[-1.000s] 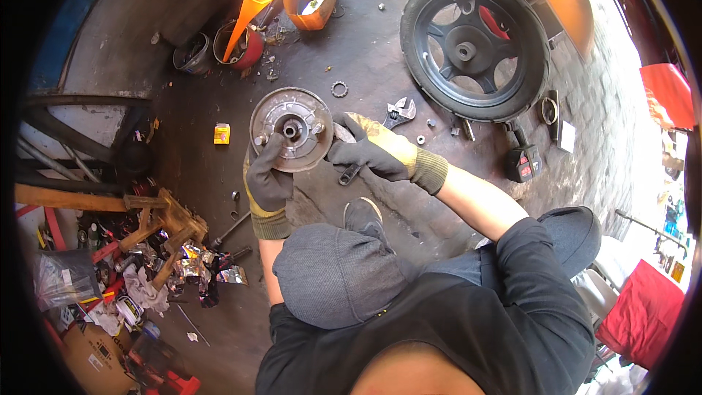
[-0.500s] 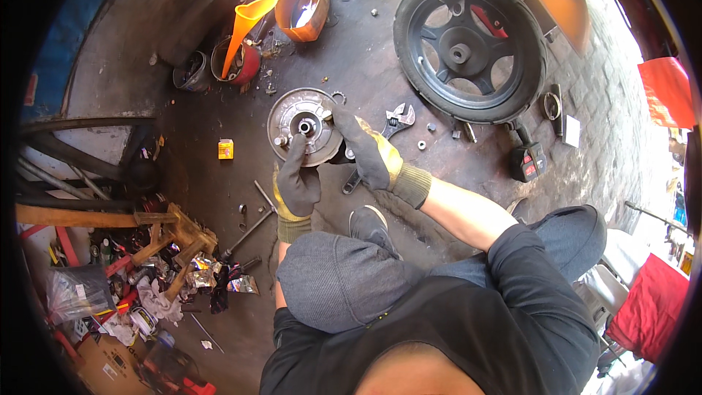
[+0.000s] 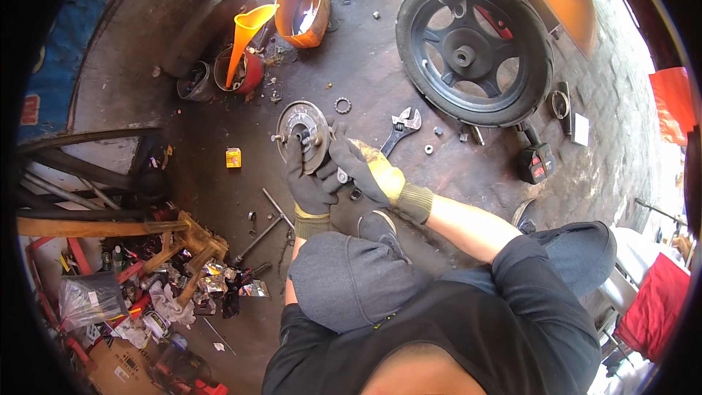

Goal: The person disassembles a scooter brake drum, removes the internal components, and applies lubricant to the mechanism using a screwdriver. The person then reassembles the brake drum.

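Observation:
A round metal brake plate (image 3: 292, 121) with a hub in its middle is held up off the floor, tilted on edge. My left hand (image 3: 311, 186), in a grey and yellow work glove, grips it from below with fingers at the hub. My right hand (image 3: 373, 172), gloved alike, closes on its lower right edge, where a small metal lever end (image 3: 341, 175) shows. The fingertips of my right hand are partly hidden. Beyond the right hand lies an adjustable wrench (image 3: 404, 126), its handle partly covered. A toothed metal ring (image 3: 342, 105) lies just past the plate.
A black wheel with tyre (image 3: 468, 51) lies far right, a cordless tool battery (image 3: 537, 164) near it. An orange funnel (image 3: 245, 36) stands in a red bucket (image 3: 252, 73) beside a cut orange container (image 3: 318, 25). A small yellow box (image 3: 233, 158), T-handle wrench (image 3: 259, 240) and clutter lie left.
Both hands have tipped the brake plate from nearly face-up to a steep tilt. The toothed ring behind it now shows whole. The view has shifted slightly.

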`<state>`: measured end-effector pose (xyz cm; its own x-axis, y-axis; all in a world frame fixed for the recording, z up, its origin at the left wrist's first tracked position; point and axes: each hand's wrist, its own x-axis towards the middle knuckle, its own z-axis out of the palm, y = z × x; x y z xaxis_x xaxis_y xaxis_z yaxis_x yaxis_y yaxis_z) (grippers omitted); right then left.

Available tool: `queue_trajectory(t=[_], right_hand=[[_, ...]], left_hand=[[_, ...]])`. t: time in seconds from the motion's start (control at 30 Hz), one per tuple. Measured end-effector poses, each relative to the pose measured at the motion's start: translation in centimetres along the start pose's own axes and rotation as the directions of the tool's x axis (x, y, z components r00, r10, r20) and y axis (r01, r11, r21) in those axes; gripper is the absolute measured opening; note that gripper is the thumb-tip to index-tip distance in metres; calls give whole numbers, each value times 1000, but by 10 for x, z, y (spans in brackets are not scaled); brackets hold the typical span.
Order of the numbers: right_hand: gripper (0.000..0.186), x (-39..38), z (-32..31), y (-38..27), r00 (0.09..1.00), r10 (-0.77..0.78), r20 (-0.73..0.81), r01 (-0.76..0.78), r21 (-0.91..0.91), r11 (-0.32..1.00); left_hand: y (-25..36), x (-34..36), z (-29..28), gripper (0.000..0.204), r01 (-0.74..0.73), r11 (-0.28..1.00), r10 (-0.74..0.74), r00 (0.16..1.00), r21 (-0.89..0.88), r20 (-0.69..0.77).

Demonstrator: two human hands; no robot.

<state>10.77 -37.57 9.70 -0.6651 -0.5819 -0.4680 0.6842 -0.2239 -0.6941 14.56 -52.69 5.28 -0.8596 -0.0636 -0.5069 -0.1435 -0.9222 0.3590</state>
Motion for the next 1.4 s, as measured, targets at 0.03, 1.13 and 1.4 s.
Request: queue_trajectory(t=[0.03,1.13,1.4], right_hand=[[32,0,-7,-6,995,82,52,-83,7,997],[33,10,-95,-71,955,-298,20,6,-999,-47],[40,-5,-79,-46,999,35,-16,-18,-999,49]], left_hand=[[5,-1,-3,57,52,996,-41,989,-72,143],[-3,32,8,49,147,974,-155,987,170,35],[-11,39,0,45,-56,917,34,997,396,64]])
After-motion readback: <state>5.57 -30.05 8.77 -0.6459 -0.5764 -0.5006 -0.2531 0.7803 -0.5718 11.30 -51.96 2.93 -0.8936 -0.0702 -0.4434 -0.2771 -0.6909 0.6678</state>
